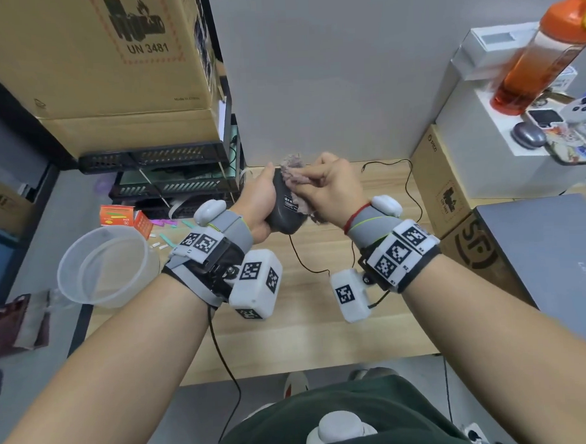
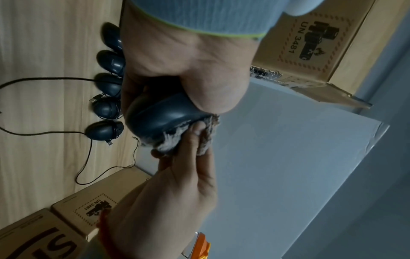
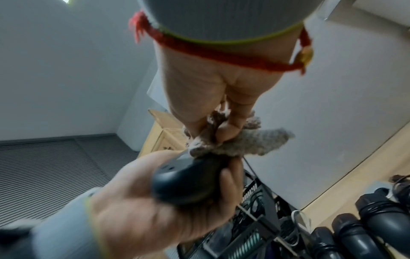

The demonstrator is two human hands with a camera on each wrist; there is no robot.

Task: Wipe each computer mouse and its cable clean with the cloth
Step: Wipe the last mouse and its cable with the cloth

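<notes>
Both hands busy: left hand [image 1: 257, 203] grips mouse [image 1: 282, 205], right hand [image 1: 333, 187] pinches cloth [image 1: 295, 178].

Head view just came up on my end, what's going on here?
A person is cleaning a black mouse. The left hand grips it above the wooden table, underside up, while the right hand rubs a fuzzy cloth over it. Five more mice lie in a row on the table.

left hand [image 1: 258, 203]: fingers curled, gripping | right hand [image 1: 333, 187]: fingers pinched | hands meeting, forearms raised
</notes>
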